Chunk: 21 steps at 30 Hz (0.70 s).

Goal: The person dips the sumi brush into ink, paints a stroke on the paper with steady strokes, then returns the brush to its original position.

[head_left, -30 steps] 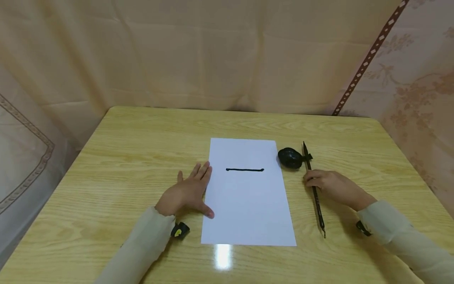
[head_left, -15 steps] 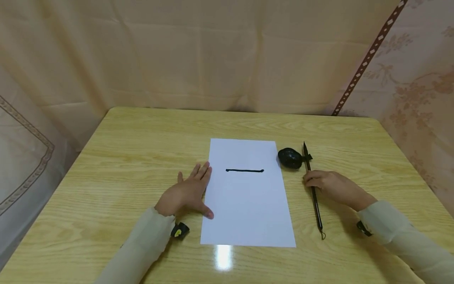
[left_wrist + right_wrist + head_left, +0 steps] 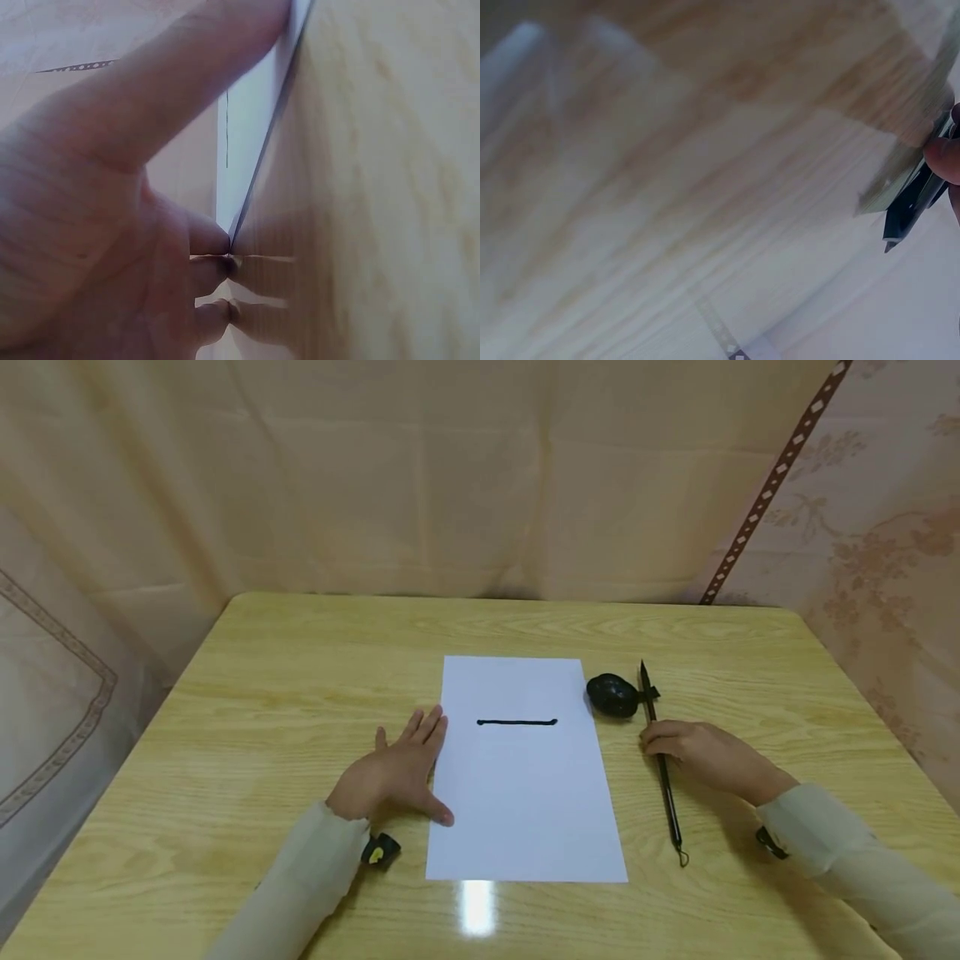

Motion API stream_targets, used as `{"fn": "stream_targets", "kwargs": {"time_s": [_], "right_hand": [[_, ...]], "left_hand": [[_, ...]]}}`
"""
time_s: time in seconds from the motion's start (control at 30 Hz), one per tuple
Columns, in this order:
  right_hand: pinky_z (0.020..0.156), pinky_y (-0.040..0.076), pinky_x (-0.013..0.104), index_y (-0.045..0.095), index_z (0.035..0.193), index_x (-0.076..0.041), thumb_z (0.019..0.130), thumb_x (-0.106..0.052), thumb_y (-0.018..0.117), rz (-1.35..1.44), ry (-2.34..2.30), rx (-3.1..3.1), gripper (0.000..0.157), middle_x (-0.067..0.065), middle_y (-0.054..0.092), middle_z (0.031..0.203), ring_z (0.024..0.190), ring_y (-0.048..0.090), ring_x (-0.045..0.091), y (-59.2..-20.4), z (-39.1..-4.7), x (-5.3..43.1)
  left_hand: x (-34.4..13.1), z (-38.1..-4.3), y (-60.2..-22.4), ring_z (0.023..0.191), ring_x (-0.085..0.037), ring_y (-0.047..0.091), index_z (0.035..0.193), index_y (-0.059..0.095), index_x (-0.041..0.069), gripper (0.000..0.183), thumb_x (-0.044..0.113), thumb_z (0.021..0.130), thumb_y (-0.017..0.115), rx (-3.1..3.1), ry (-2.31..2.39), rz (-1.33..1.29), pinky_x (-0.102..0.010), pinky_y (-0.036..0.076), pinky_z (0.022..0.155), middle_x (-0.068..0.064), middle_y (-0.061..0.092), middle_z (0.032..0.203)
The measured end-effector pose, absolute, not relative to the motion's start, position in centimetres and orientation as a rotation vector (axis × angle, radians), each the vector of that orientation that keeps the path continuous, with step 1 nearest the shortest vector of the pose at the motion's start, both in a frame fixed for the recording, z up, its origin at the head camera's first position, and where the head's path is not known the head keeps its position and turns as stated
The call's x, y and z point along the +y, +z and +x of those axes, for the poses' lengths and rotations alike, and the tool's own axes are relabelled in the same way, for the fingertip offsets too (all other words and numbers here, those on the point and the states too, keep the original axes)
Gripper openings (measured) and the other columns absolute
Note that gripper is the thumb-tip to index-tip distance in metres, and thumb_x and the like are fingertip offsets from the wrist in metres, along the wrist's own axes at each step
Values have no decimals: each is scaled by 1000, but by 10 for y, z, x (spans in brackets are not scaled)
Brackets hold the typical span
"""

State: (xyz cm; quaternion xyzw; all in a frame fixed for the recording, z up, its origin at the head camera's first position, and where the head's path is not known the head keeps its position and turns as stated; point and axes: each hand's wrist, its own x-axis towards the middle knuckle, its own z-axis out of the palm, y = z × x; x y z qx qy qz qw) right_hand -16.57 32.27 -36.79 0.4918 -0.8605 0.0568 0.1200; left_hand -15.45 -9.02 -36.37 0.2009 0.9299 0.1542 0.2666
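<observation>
A sheet of white paper (image 3: 525, 802) lies on the table, bearing one black horizontal stroke (image 3: 517, 722). At its left edge rests my left hand (image 3: 397, 772), fingers spread, with the thumb on the paper; the left wrist view shows several fingertips (image 3: 214, 319) touching the tabletop. To the right of the sheet, a dark writing brush (image 3: 670, 810) points away from me, its tip end resting on a small black support beside a glossy black rounded object (image 3: 612, 695). My right hand (image 3: 705, 756) pinches the brush shaft between thumb and fingers. Its far fingers are partly hidden.
The wood-grain table (image 3: 300, 652) has rounded far corners. A beige curtain (image 3: 375, 485) hangs right behind it, with patterned cloth (image 3: 892, 543) at the right. Black wrist devices (image 3: 381, 852) sit under both sleeves. Light glares off the table's front.
Both hands stay nearly in place. The loop at the brush's near end has turned and swung slightly left since a second ago. The head view has tilted very slightly.
</observation>
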Motion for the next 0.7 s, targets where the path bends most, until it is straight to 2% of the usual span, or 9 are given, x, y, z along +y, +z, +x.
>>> {"fn": "stream_targets", "kwargs": {"time_s": [0.2, 0.3, 0.47, 0.57, 0.7], "right_hand": [[72, 56, 30, 71, 95, -5, 58, 15, 79, 1452, 141, -2486, 43, 8, 65, 108, 92, 67, 23, -368, -168, 322], [72, 56, 31, 69, 98, -6, 61, 16, 78, 1445, 145, -2485, 44, 10, 63, 110, 94, 66, 24, -368, -170, 321], [68, 53, 29, 66, 100, -3, 60, 16, 76, 1399, 229, -2482, 45, 9, 61, 105, 89, 64, 21, -363, -177, 323], [70, 52, 32, 64, 104, -2, 63, 10, 78, 1297, 303, -2531, 45, 6, 60, 104, 89, 61, 19, -358, -183, 326], [74, 52, 44, 62, 110, -1, 70, -1, 80, 1064, 431, -2606, 43, 9, 60, 106, 92, 61, 27, -353, -192, 327]], "left_hand": [[-93, -157, -364, 147, -30, -13, 154, -1, 12, 127, 49, 67, 83, 2515, 494, 546, -74, -4, 104, -8, -12, 160], [-98, -159, -363, 148, -31, -10, 154, 0, 11, 124, 49, 68, 82, 2506, 546, 554, -74, -2, 105, -9, -9, 161], [-112, -170, -356, 148, -33, -1, 154, 1, 7, 116, 41, 76, 79, 2453, 704, 561, -61, 8, 114, -15, -4, 161], [-122, -181, -348, 147, -36, 5, 153, -1, 5, 111, 38, 80, 76, 2469, 719, 555, -53, 15, 116, -19, 0, 160], [-135, -198, -336, 146, -40, 7, 153, -1, 3, 106, 39, 84, 71, 2542, 643, 544, -55, 17, 115, -22, 1, 159]]}}
